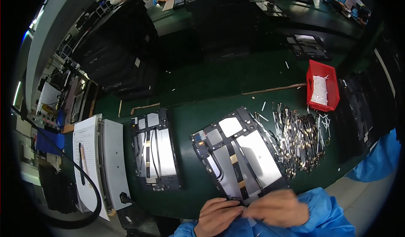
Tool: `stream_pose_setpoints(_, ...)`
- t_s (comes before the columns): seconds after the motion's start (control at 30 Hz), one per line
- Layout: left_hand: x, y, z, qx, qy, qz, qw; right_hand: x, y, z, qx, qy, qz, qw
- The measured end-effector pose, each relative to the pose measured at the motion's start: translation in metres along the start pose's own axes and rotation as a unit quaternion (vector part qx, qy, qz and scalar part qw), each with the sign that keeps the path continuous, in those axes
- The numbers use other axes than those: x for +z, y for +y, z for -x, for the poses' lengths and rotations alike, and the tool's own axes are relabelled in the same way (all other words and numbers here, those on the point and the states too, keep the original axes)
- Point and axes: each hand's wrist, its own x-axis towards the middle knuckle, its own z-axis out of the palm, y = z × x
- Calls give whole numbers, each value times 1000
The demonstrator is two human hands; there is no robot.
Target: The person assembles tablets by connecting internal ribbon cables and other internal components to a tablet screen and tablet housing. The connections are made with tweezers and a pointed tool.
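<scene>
An opened tablet (257, 157) lies tilted in front of me, its silver battery plates, dark ribbon cable and black frame exposed. At its near edge is my left hand (219, 216), fingers pressed together. My right hand (278, 208) is curled and blurred by motion, its fingertips meeting those of the left. Whatever is between the fingertips is hidden or too small to name. A second opened tablet (162, 152) lies flat to the left. Right of the nearer tablet is a heap of short flex cables (299, 140) with black, white and gold parts.
A red bin (310, 83) of small white strips stands at the back right. Black stacks (114, 51) rise at the back left. A white binder (113, 161) with a paper sheet (86, 152) and pens lies left. Co-workers in blue sit across the green table (202, 89).
</scene>
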Motion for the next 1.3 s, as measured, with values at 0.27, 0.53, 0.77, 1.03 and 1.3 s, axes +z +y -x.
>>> stream_pose_setpoints(0.27, -1, -2, -7, 40, -6, -102, 994, -137, 133, 1, 213, 361, 280, 863)
stream_pose_setpoints(0.53, -7, -20, 12, -6, -49, -88, 995, -66, 43, -6, 317, 127, 76, 937)
stream_pose_setpoints(0.77, -16, -31, 0, -109, -49, -24, 993, 26, 17, 2, 133, 6, -15, 991)
stream_pose_setpoints(1.03, -8, -60, -8, -126, 59, 44, 989, 54, 20, -2, 67, -5, 77, 995)
stream_pose_setpoints(1.3, -5, -65, -8, -121, 60, 53, 989, 59, 22, -1, 68, -15, 117, 991)
